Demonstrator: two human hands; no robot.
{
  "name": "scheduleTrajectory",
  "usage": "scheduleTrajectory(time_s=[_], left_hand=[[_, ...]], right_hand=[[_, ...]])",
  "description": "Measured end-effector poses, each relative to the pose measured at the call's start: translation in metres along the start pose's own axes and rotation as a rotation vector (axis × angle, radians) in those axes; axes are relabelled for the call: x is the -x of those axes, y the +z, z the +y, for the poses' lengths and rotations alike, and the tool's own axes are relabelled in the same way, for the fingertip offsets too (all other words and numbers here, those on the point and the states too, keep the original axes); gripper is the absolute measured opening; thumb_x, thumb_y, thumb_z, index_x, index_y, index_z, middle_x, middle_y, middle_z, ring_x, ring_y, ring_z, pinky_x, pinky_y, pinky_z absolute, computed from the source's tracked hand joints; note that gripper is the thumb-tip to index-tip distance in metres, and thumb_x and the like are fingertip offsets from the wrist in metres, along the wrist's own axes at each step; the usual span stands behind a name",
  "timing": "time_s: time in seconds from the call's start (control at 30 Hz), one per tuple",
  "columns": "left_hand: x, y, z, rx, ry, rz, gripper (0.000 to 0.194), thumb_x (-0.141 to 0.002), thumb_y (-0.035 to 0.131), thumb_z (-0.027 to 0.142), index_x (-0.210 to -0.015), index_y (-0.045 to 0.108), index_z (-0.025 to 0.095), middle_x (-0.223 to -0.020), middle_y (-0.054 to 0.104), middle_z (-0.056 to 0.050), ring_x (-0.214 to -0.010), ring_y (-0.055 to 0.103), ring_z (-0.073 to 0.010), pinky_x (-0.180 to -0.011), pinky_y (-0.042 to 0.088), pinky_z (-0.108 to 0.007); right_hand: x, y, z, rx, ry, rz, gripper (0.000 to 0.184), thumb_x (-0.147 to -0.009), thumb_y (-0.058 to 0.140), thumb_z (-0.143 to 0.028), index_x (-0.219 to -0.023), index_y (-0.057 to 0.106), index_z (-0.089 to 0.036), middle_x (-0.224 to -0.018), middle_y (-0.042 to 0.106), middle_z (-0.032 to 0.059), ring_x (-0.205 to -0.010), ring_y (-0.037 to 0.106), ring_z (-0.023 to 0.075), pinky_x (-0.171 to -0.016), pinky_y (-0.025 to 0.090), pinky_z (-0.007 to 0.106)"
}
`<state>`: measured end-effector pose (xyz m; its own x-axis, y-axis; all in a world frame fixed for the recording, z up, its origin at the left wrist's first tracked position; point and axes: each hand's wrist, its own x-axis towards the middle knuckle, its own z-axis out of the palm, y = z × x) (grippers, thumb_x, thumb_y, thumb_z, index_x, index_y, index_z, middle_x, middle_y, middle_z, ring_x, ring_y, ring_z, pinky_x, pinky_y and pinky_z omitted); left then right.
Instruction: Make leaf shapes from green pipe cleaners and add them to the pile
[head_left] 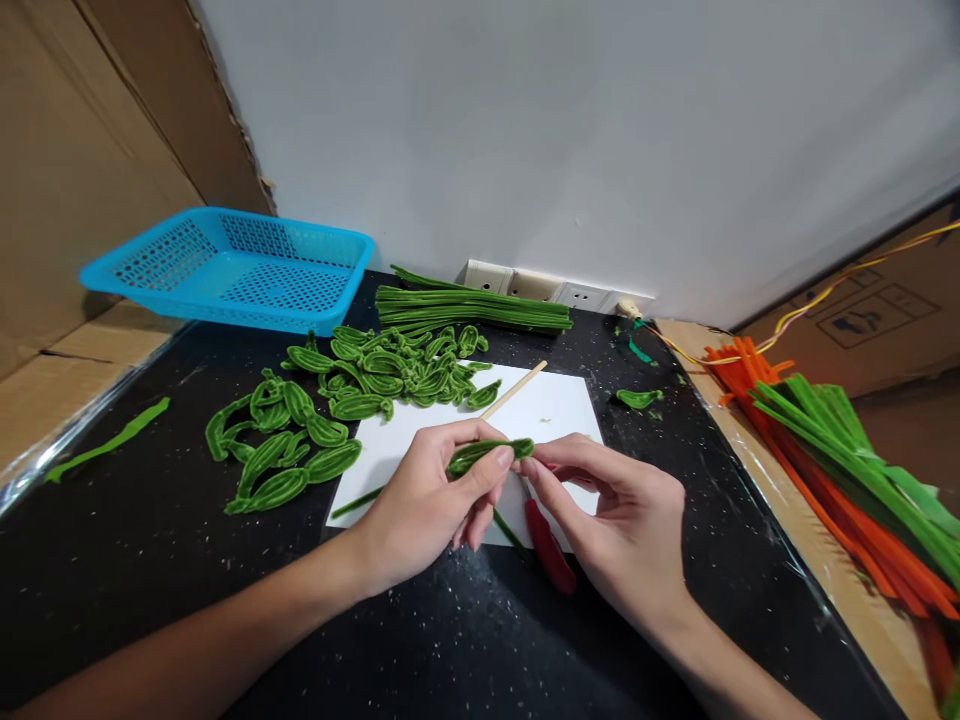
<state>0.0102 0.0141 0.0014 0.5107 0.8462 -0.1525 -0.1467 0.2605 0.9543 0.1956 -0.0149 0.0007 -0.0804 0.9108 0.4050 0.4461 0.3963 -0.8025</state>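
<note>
The left hand (442, 480) pinches a fuzzy green leaf (487, 449) between thumb and fingers, above a white sheet of paper (570, 400) on the black surface (450, 640); the right hand (630, 510) has its thumb and forefinger pinching the leaf's 3 o'clock tip. Taking that leaf as the dial's centre, a heap of similar leaves (390, 370) sits at 11 o'clock, a blue basket (247, 275) at 10, a bundle of green stems (472, 308) at 12, a wooden stick (517, 388) at 1 and a red-handled tool (551, 550) at 5. Orange strips (817, 490) and green strips (855, 450) lie together around 3. The carton (847, 290) at 2 o'clock carries a dark boxed symbol (877, 312), too blurred to make out.
</note>
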Motion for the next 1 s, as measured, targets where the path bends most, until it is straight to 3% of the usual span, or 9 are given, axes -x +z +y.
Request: scheduleTrajectory(time_s=[0.1, 0.23, 0.33, 0.53, 0.7, 1.0], left_hand=[[-0.001, 0.001, -0.002, -0.02, 0.015, 0.05, 0.032, -0.097, 0.063, 0.043, -0.08, 0.055, 0.017, -0.047, 0.046, 0.008, -0.035, 0.041, -0.0053, -0.038, 0.034, -0.016], [-0.001, 0.001, -0.003, -0.035, 0.033, 0.073, 0.029, -0.093, 0.068, 0.043, -0.088, 0.059, 0.016, -0.055, 0.05, 0.007, -0.038, 0.045, -0.0056, -0.038, 0.036, -0.016], [-0.002, -0.001, -0.003, -0.026, 0.012, 0.054, 0.029, -0.092, 0.068, 0.044, -0.088, 0.059, 0.016, -0.059, 0.051, 0.006, -0.04, 0.047, -0.0061, -0.038, 0.036, -0.016], [-0.001, -0.005, 0.0, 0.12, -0.107, -0.033, 0.025, -0.093, 0.066, 0.039, -0.087, 0.06, 0.015, -0.062, 0.053, 0.004, -0.04, 0.05, -0.006, -0.037, 0.034, -0.015], [0.0, -0.005, 0.002, 0.15, -0.135, -0.112, 0.027, -0.093, 0.067, 0.04, -0.089, 0.062, 0.015, -0.064, 0.053, 0.004, -0.042, 0.051, -0.0056, -0.039, 0.036, -0.015], [0.004, -0.009, 0.008, -0.023, -0.06, -0.253, 0.037, -0.094, 0.065, 0.05, -0.095, 0.069, 0.013, -0.048, 0.05, 0.004, -0.04, 0.045, -0.0079, -0.043, 0.036, -0.019]], right_hand=[[0.0, 0.003, -0.005, -0.024, 0.079, -0.014, 0.008, -0.092, 0.072, -0.021, -0.091, 0.08, -0.02, -0.083, 0.078, 0.0047, -0.068, 0.071, 0.0173, -0.063, 0.059, 0.029], [0.0, 0.003, -0.007, 0.002, 0.065, -0.008, 0.008, -0.092, 0.071, -0.02, -0.09, 0.079, -0.02, -0.08, 0.078, 0.0036, -0.065, 0.071, 0.0164, -0.06, 0.059, 0.027], [-0.001, 0.001, -0.004, 0.081, -0.052, -0.005, 0.008, -0.092, 0.07, -0.017, -0.091, 0.077, -0.02, -0.08, 0.077, 0.0032, -0.063, 0.07, 0.0157, -0.059, 0.059, 0.027], [-0.005, -0.007, 0.012, 0.382, -0.53, 0.044, 0.024, -0.088, 0.07, -0.005, -0.105, 0.074, -0.021, -0.088, 0.078, 0.0066, -0.074, 0.074, 0.0191, -0.063, 0.06, 0.029], [-0.005, -0.015, 0.025, 0.456, -0.624, 0.031, 0.036, -0.091, 0.068, -0.008, -0.122, 0.071, -0.025, -0.101, 0.079, 0.0077, -0.086, 0.077, 0.0223, -0.071, 0.063, 0.032], [-0.01, -0.025, 0.021, 0.431, -0.729, -0.096, 0.024, -0.093, 0.064, -0.012, -0.113, 0.071, -0.023, -0.093, 0.076, 0.0085, -0.079, 0.074, 0.023, -0.069, 0.062, 0.034]])
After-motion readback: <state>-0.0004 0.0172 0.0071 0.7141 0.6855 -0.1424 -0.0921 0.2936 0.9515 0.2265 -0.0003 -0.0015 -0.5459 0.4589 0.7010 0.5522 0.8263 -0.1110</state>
